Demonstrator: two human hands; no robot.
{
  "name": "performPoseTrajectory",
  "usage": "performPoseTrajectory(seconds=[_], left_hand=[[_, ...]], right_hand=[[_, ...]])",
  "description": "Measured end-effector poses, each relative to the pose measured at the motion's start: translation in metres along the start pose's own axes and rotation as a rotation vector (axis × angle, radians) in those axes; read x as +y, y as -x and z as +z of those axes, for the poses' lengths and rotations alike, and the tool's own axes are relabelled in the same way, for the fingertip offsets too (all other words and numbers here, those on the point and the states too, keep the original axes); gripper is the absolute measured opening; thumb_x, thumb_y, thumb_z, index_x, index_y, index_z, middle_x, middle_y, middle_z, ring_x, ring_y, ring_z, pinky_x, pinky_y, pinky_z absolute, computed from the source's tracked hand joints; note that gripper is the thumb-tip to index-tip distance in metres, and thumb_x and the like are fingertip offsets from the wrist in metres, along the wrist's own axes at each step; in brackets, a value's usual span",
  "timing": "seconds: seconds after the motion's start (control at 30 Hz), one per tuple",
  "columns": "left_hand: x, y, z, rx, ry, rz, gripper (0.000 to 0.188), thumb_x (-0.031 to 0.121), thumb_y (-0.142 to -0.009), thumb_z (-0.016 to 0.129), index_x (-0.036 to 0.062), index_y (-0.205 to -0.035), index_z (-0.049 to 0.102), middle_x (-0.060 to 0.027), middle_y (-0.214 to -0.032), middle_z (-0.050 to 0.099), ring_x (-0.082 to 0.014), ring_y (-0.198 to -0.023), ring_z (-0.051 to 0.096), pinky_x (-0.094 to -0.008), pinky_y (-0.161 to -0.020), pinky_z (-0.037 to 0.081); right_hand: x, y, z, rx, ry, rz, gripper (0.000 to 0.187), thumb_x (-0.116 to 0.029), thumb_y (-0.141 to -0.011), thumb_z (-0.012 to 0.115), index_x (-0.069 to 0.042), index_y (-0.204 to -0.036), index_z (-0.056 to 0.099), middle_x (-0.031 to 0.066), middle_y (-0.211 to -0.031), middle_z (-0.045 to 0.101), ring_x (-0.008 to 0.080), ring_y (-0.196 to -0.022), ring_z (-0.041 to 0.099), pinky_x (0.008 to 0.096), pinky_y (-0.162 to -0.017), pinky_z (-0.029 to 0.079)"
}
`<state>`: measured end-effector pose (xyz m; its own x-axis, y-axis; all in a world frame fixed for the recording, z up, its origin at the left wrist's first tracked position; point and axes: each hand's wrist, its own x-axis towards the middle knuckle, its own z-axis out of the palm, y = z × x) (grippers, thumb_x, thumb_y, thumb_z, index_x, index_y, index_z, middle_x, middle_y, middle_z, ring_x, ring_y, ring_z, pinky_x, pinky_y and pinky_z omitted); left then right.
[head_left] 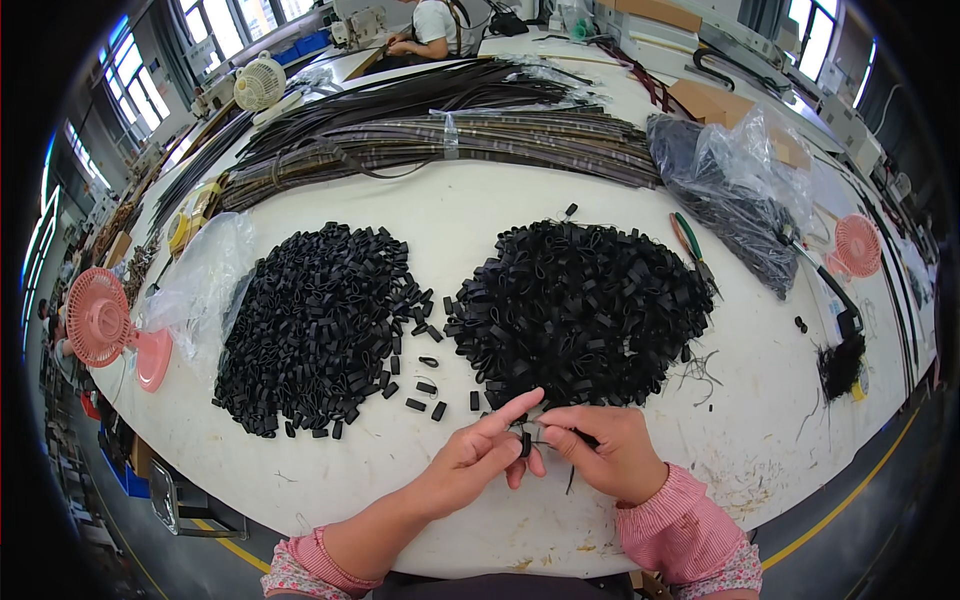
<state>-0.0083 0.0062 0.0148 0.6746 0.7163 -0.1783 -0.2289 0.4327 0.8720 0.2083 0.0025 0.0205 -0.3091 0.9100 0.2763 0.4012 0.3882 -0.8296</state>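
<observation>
Over white table (350, 485), near side, pinches black loop (526, 445) in left hand (472, 458). Grips partly hidden dark tool (588, 438) in right hand (622, 455).

Bright windows (222, 28) (some curtained) stand beyond a grey floor (855, 530) with yellow lines (234, 548).

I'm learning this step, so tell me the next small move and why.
Probably steady the small black loop of flat strap with the left hand: its thumb and fingers pinch that loop, while the right hand closes in beside it with a slim object too small to identify, so slipping could spoil the work.
</observation>
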Motion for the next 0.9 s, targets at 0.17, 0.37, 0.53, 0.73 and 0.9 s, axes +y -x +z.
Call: performPoseTrajectory(seconds=[0.17,0.37,0.53,0.73,0.9], left_hand=[[0.006,-0.001,-0.014,0.482,-0.261,0.365,0.041,0.005,-0.098,0.053,0.0073,-0.139,0.052,-0.0071,-0.109,0.066,-0.0102,-0.090,0.058,-0.0254,-0.086,0.045],[0.007,-0.003,-0.025,0.899,-0.668,0.617,0.029,-0.002,-0.089,0.058,0.0052,-0.117,0.064,-0.0042,-0.120,0.060,-0.0119,-0.105,0.055,-0.0251,-0.089,0.041],[0.002,-0.006,-0.005,0.658,-0.211,0.418,0.021,0.002,-0.092,0.059,0.0022,-0.113,0.064,-0.0020,-0.105,0.063,-0.0075,-0.094,0.055,-0.0227,-0.083,0.042],[-0.004,-0.006,-0.013,0.528,-0.117,0.239,0.020,0.006,-0.094,0.061,0.0017,-0.113,0.064,-0.0027,-0.101,0.066,-0.0076,-0.086,0.057,-0.0237,-0.081,0.046],[-0.018,-0.001,-0.004,0.238,-0.121,0.063,0.026,0.009,-0.096,0.064,-0.0010,-0.120,0.061,-0.0038,-0.107,0.067,-0.0074,-0.092,0.062,-0.0221,-0.082,0.051]], right_hand=[[-0.001,-0.003,-0.004,0.151,0.044,0.132,0.025,-0.024,-0.090,0.070,-0.009,-0.109,0.068,0.0072,-0.079,0.069,0.0171,-0.060,0.064,0.0274,-0.056,0.048],[0.005,0.001,0.003,0.026,0.286,0.048,0.031,-0.026,-0.084,0.076,-0.009,-0.108,0.067,0.0041,-0.081,0.070,0.0168,-0.064,0.065,0.0293,-0.060,0.048],[0.004,-0.001,0.017,-0.072,0.650,-0.103,0.033,-0.021,-0.073,0.080,-0.012,-0.103,0.069,0.0009,-0.074,0.068,0.0184,-0.061,0.064,0.0318,-0.056,0.042],[0.013,0.001,0.016,0.024,0.410,-0.057,0.031,-0.013,-0.070,0.079,-0.011,-0.099,0.068,0.0017,-0.070,0.067,0.0195,-0.060,0.064,0.0325,-0.056,0.043],[0.004,0.005,0.005,0.081,0.231,-0.032,0.029,-0.015,-0.071,0.078,-0.011,-0.096,0.067,0.0020,-0.072,0.066,0.0224,-0.058,0.063,0.0335,-0.055,0.044]])
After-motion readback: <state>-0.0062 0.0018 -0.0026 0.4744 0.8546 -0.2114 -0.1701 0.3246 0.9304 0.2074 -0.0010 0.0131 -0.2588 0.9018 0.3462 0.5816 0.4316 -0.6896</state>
